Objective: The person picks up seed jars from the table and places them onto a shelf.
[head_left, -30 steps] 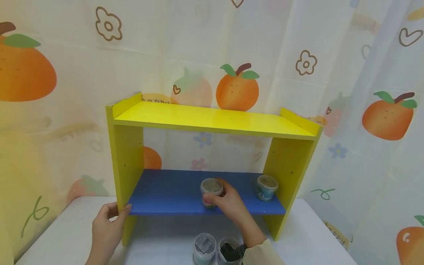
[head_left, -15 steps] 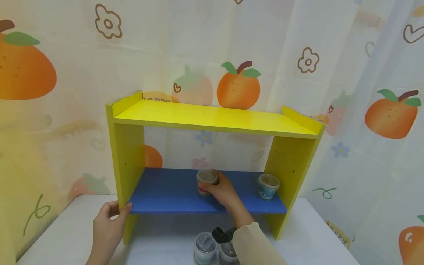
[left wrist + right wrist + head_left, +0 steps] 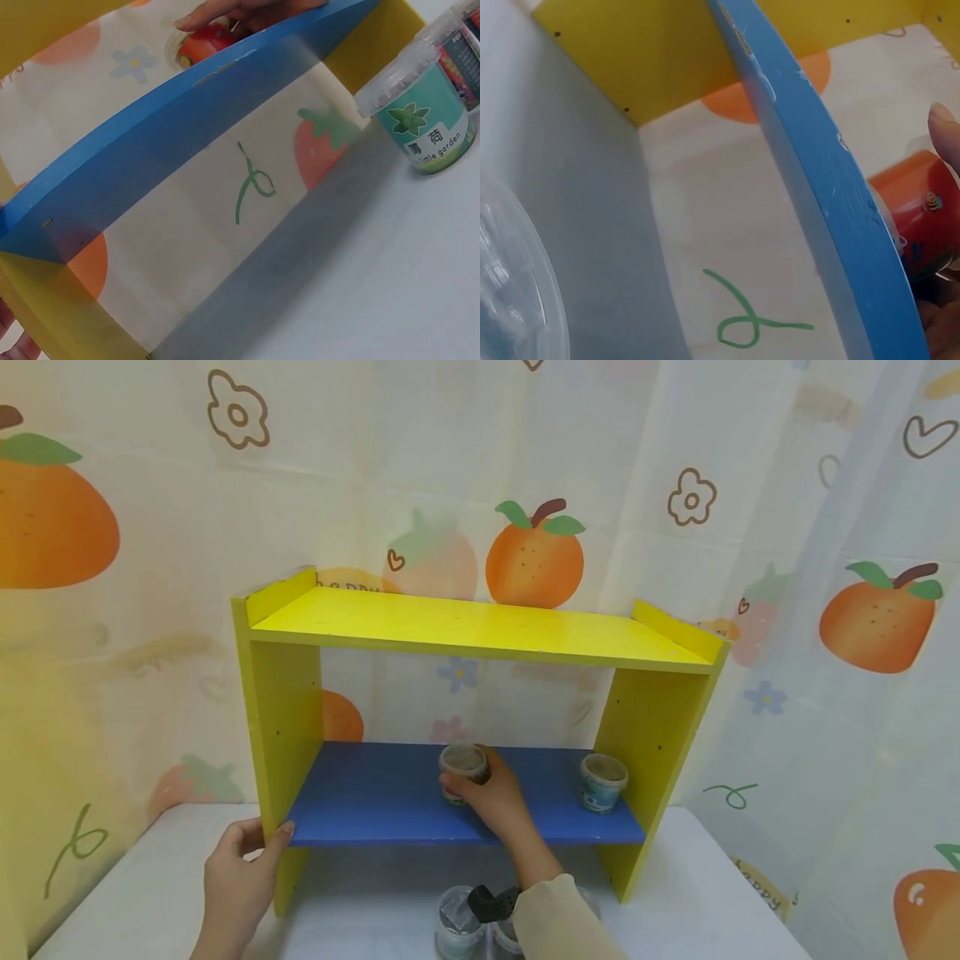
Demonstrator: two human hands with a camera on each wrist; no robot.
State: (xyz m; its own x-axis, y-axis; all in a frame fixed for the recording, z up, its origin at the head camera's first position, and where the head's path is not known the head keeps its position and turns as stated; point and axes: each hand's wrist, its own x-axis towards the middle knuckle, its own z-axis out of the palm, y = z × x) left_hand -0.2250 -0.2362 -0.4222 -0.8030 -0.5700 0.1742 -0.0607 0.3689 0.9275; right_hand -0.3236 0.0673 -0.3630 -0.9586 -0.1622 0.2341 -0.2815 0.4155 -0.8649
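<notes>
A small clear plastic tub with a red label (image 3: 452, 789) is over the blue middle board (image 3: 375, 802) of a yellow shelf unit, about midway along. My right hand (image 3: 497, 797) holds it from its right side, thumb at the front. In the right wrist view the tub (image 3: 928, 214) shows red and orange behind the board's blue edge, with fingers around it. My left hand (image 3: 240, 868) grips the unit's left side panel (image 3: 262, 735), thumb at the front edge by the blue board. A blue-labelled tub (image 3: 602, 785) stands at the board's right end.
More lidded tubs stand on the white table in front, one with a green mint-leaf label (image 3: 426, 124). My right sleeve (image 3: 562, 918) partly covers them in the head view. The yellow top board (image 3: 472, 622) overhangs the blue one. A fruit-print curtain (image 3: 420, 460) hangs behind.
My right hand has carried the red-labelled tub farther back and a little left over the blue board. My left hand keeps its hold on the side panel.
</notes>
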